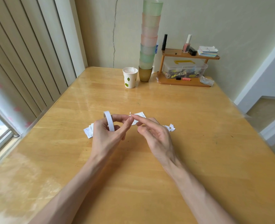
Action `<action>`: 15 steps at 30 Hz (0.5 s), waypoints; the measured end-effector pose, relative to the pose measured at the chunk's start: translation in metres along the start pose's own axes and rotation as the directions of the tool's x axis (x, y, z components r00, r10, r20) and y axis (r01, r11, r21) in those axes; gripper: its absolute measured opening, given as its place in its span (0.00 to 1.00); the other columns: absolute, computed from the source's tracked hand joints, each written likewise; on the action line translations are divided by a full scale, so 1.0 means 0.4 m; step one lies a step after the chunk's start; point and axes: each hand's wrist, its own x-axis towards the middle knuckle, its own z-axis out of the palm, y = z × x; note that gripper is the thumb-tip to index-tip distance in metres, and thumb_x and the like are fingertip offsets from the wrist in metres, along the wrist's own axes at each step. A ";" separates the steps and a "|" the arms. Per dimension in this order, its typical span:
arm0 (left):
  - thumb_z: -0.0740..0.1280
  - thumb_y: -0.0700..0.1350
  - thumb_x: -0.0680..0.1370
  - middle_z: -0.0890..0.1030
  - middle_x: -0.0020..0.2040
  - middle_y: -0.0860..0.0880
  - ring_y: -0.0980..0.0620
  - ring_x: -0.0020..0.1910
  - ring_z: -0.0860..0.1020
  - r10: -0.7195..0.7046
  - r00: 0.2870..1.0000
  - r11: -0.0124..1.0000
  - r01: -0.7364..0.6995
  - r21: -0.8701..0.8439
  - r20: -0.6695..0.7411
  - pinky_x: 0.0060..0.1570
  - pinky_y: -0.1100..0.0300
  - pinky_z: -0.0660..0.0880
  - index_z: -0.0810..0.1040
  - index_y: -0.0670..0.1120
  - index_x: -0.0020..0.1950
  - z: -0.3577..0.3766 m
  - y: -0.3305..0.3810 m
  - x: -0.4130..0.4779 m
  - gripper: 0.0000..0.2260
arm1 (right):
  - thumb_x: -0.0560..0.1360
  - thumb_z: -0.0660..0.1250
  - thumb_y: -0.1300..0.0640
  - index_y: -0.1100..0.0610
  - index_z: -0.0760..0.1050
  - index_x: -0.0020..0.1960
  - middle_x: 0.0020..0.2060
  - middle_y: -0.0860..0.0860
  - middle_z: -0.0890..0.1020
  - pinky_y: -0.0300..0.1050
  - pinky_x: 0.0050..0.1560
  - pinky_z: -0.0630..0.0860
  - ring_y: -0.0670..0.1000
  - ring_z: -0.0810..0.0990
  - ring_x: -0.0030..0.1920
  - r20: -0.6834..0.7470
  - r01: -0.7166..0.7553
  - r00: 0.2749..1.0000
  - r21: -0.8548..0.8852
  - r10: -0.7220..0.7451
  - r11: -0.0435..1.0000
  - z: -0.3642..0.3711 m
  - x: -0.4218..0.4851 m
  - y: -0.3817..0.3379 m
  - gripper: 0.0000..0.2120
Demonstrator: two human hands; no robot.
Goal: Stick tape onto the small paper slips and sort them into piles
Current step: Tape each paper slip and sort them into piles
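Both bare forearms reach forward from the lower edge of the view and angle in toward each other, wrists low and level. The left hand (pixel 107 133) is seen from the back, its thumb and lower fingers curled round a tape roll (pixel 109 121) that stands on edge in its grip. Its index finger stretches out to the right. The right hand (pixel 154 135) sits just beside it, the back turned up. Its index finger (pixel 141 118) is straight and points left, so its tip meets the left fingertips, where a small tape end (pixel 130 113) sticks up. The right thumb lies below, apart from that finger, and the other fingers are loosely curled.
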 end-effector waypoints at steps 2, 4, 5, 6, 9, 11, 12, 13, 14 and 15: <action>0.77 0.49 0.76 0.84 0.38 0.46 0.51 0.25 0.72 -0.012 1.000 1.000 0.012 -0.014 0.001 0.28 0.60 0.68 0.87 0.47 0.45 0.000 0.002 0.000 0.06 | 0.77 0.65 0.56 0.42 0.84 0.63 0.48 0.47 0.79 0.53 0.60 0.76 0.47 0.80 0.53 0.001 0.007 1.000 -0.007 -0.007 1.000 -0.001 0.001 0.001 0.18; 0.77 0.49 0.76 0.84 0.38 0.47 0.52 0.25 0.72 -0.017 1.000 1.000 0.017 -0.015 0.004 0.29 0.60 0.68 0.87 0.48 0.45 0.000 0.002 0.001 0.05 | 0.77 0.65 0.56 0.42 0.84 0.63 0.48 0.48 0.79 0.54 0.61 0.76 0.48 0.79 0.53 0.001 0.008 1.000 -0.012 -0.008 1.000 -0.001 0.001 0.002 0.18; 0.77 0.49 0.76 0.84 0.37 0.48 0.52 0.25 0.72 -0.016 1.000 1.000 0.016 -0.009 0.009 0.29 0.60 0.69 0.88 0.48 0.45 -0.001 0.002 0.001 0.05 | 0.77 0.65 0.56 0.43 0.84 0.63 0.49 0.49 0.80 0.54 0.61 0.76 0.48 0.80 0.54 0.002 0.006 1.000 -0.012 -0.006 1.000 -0.002 0.001 0.003 0.18; 0.77 0.49 0.76 0.83 0.36 0.49 0.52 0.25 0.72 -0.015 1.000 1.000 0.015 -0.004 0.013 0.29 0.60 0.69 0.88 0.48 0.46 0.000 0.002 0.001 0.05 | 0.77 0.64 0.56 0.43 0.84 0.63 0.50 0.51 0.80 0.54 0.61 0.76 0.48 0.80 0.53 0.003 0.004 1.000 -0.012 -0.004 1.000 -0.001 0.000 0.003 0.19; 0.77 0.48 0.77 0.82 0.34 0.52 0.52 0.26 0.72 -0.025 0.999 1.000 0.025 -0.009 0.023 0.30 0.59 0.69 0.88 0.49 0.47 -0.002 -0.001 0.001 0.04 | 0.77 0.64 0.56 0.44 0.84 0.63 0.52 0.53 0.81 0.54 0.61 0.76 0.47 0.79 0.53 0.005 0.001 1.000 -0.009 -0.001 1.000 -0.003 0.001 0.002 0.19; 0.76 0.48 0.77 0.81 0.33 0.53 0.51 0.26 0.72 -0.040 0.999 0.999 0.040 -0.014 0.030 0.31 0.58 0.68 0.88 0.50 0.47 -0.003 -0.002 0.001 0.03 | 0.77 0.64 0.56 0.43 0.84 0.63 0.52 0.54 0.80 0.54 0.61 0.77 0.48 0.79 0.52 0.002 -0.001 1.000 0.000 0.001 1.000 -0.006 0.003 0.003 0.19; 0.76 0.48 0.77 0.81 0.32 0.54 0.51 0.27 0.72 -0.046 0.998 0.999 0.047 -0.017 0.032 0.32 0.58 0.68 0.88 0.50 0.47 -0.002 -0.002 0.001 0.03 | 0.77 0.64 0.56 0.44 0.84 0.63 0.53 0.55 0.80 0.54 0.61 0.77 0.49 0.79 0.52 0.002 -0.004 1.000 0.004 0.004 1.000 -0.006 0.003 0.003 0.18; 0.76 0.48 0.78 0.81 0.32 0.54 0.51 0.27 0.71 -0.052 0.998 0.998 0.053 -0.019 0.033 0.32 0.57 0.68 0.88 0.49 0.47 -0.002 -0.003 0.002 0.03 | 0.77 0.64 0.56 0.44 0.84 0.63 0.53 0.56 0.80 0.54 0.60 0.77 0.49 0.79 0.52 0.001 -0.005 1.000 0.008 0.005 1.000 -0.007 0.004 0.004 0.18; 0.76 0.48 0.78 0.80 0.32 0.55 0.51 0.27 0.71 -0.059 0.998 0.998 0.060 -0.022 0.033 0.31 0.57 0.68 0.88 0.49 0.47 -0.002 -0.004 0.002 0.04 | 0.77 0.64 0.56 0.44 0.84 0.63 0.53 0.56 0.80 0.53 0.59 0.77 0.49 0.79 0.52 0.000 -0.005 1.000 0.011 0.005 1.000 -0.008 0.004 0.003 0.18; 0.76 0.49 0.78 0.80 0.32 0.55 0.51 0.27 0.71 -0.067 0.997 0.997 0.068 -0.029 0.034 0.31 0.58 0.67 0.88 0.49 0.47 -0.002 -0.004 0.003 0.04 | 0.77 0.64 0.56 0.44 0.84 0.63 0.53 0.57 0.80 0.53 0.59 0.77 0.49 0.79 0.52 -0.001 -0.005 1.000 0.013 0.005 1.000 -0.008 0.004 0.004 0.18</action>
